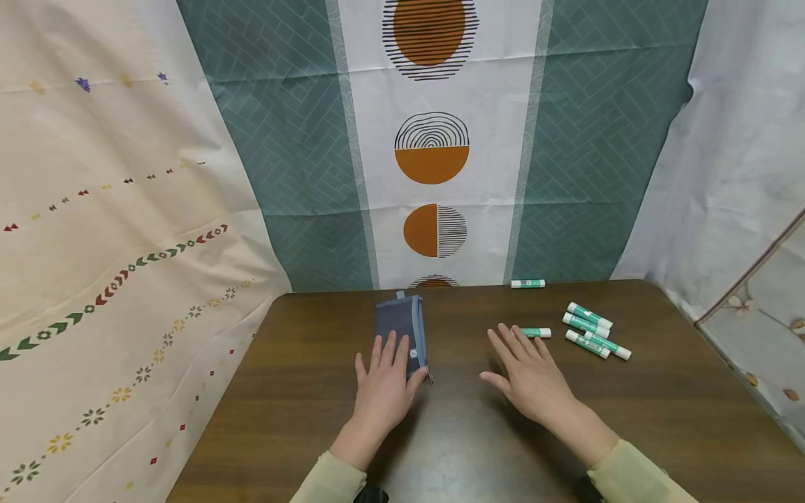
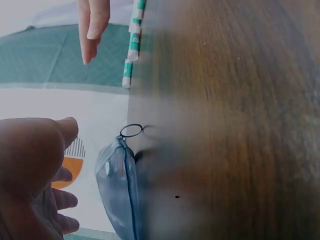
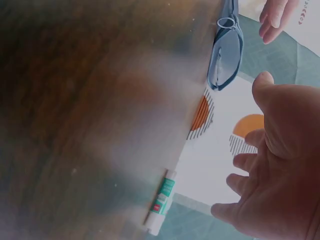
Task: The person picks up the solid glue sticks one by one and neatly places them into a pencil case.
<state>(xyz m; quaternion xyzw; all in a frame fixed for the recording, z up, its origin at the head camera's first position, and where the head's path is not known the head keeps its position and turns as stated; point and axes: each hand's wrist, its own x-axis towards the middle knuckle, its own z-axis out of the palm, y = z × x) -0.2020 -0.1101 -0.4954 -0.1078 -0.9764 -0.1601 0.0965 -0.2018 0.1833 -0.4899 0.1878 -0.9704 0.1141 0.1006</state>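
A blue zippered pouch (image 1: pixel 397 314) lies on the wooden table, with a ring on its zipper pull (image 2: pixel 131 131). My left hand (image 1: pixel 385 391) hovers over the pouch's near end, fingers spread; the left wrist view shows a gap between hand and pouch. To the right, my right hand (image 1: pixel 534 381) is held above the table with its fingers extended, holding nothing. Just beyond its fingertips lies a green-and-white glue stick (image 1: pixel 537 333), partly covered by the fingers in the head view. The right wrist view also shows a glue stick (image 3: pixel 162 200) below that hand.
Several more glue sticks (image 1: pixel 588 344) lie in a loose cluster on the right of the table. Another glue stick (image 1: pixel 527 283) lies at the far edge. Behind the table (image 1: pixel 283 419) hangs a patterned cloth (image 1: pixel 302 140), with more cloth on both sides.
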